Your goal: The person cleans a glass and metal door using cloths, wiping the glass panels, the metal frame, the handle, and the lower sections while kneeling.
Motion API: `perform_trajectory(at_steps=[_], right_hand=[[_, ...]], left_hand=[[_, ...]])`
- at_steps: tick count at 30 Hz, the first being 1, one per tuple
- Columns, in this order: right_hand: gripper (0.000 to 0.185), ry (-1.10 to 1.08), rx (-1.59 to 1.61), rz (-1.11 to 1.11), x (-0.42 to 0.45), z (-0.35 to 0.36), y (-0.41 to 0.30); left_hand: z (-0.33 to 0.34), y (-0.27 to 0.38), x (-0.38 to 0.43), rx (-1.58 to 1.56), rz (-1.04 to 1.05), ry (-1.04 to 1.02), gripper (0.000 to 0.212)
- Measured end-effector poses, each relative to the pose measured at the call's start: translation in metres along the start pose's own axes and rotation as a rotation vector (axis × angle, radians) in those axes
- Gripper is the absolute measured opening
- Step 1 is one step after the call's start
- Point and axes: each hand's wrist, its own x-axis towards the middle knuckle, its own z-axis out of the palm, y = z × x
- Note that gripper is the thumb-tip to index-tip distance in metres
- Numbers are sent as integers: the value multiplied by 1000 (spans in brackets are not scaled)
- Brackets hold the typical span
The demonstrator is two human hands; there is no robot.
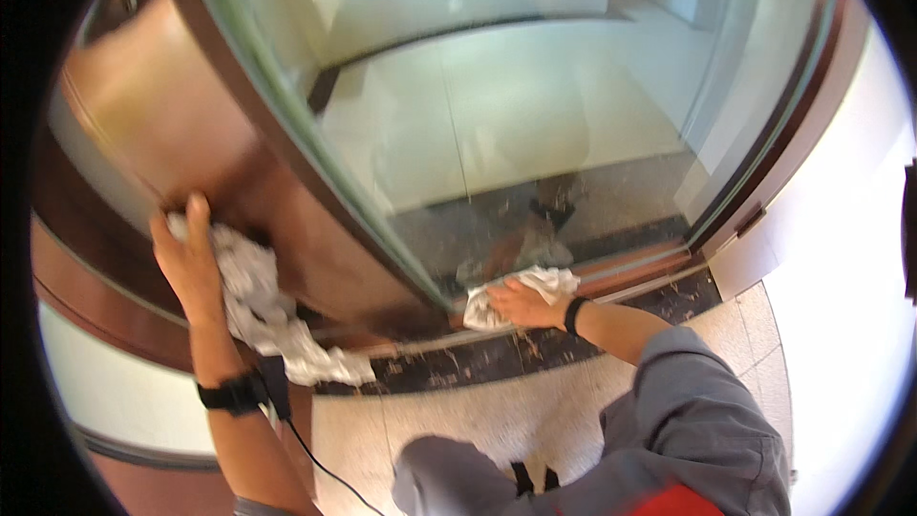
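My right hand (pixel 526 304) presses a crumpled white cloth (pixel 551 279) onto the brown bottom rail (pixel 634 269) of a framed glass panel (pixel 501 122). The cloth's reflection shows faintly in the lower glass. At the left, my left hand (pixel 188 265) is against a glossy brown panel (pixel 208 107), with a second white cloth (pixel 251 279) held in it. That cloth hangs down in loose folds, its end by the dark marble strip at the floor. Part of the left fingers' grip is hidden behind the hand and cloth.
A dark veined marble threshold (pixel 458 365) runs beneath the frame, with pale floor tiles (pixel 430 416) in front. A black cable (pixel 322 466) trails from my left wrist strap (pixel 233 394). My bent knee (pixel 437 473) is close below. Bright light washes out the right side.
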Motion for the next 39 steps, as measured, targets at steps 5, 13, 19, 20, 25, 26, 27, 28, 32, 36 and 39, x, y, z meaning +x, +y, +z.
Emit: perform_trajectory(at_steps=[5,13,19,20,25,26,27,28,32,36,39], right_hand=[[25,489,-211,132,55,-196,78],[26,1197,-686,84,124,-411,195],[19,862,-375,102,96,-269,118],[20,811,-301,114,86,-231,99],[27,-332,383,302,-30,-30,23],[25,-190,420,416,-63,21,26],[23,-31,454,515,-92,68,30],[26,73,291,247,-100,60,37],[33,127,-82,9,-52,-127,76],[20,513,-375,174,2,-311,151],[33,819,-580,344,29,-430,202]], left_hand=[[1,4,-4,-73,-67,-9,62],[3,-7,1,-31,-7,-17,59],[4,-30,1,2,-107,-65,69],[3,-29,1,4,-107,-61,69],[12,-37,4,89,-89,-80,61],[18,-22,9,42,-14,-69,60],[21,-3,15,-6,74,-32,58],[10,-11,7,-14,43,-11,58],[-16,-26,-7,-20,-57,-1,59],[5,-10,-13,-69,-138,-59,62],[8,-13,-7,-77,-97,-57,64]])
